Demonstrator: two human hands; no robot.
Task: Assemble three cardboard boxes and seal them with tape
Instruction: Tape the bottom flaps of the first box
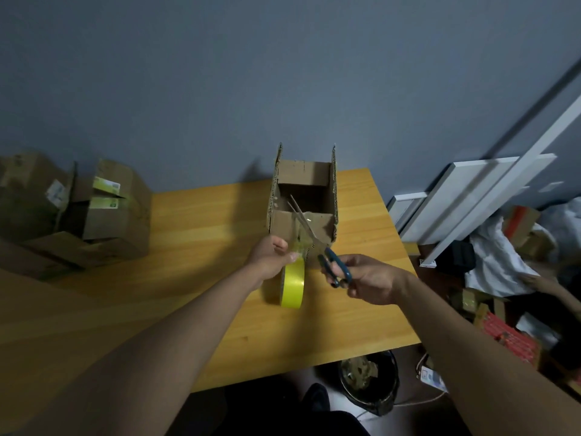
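While both bare forearms reach out over it, the wooden table [195, 247] fills the lower half of the head view, its far edge against a grey-blue wall [220, 73]. On its left end sits a pile of boxes [81, 209], flaps loose, some bearing green labels. Off the right edge, white boards [465, 196] lean on the wall above a heap of clutter, and a dark bin [369, 382] stands on the floor below the near edge.

Toward the table's far right stands an open cardboard box [303, 202], its side flaps upright and its near flap folded outward toward the person. Just in front of it, a yellow roll of tape [293, 286] stands on edge. The left hand [270, 258] pinches a strip of tape pulled up from the roll, stretched toward the box's front. The right hand [371, 280] grips the blue handles of the scissors [317, 243], whose blades are parted and angled up over the box, crossing the strip.
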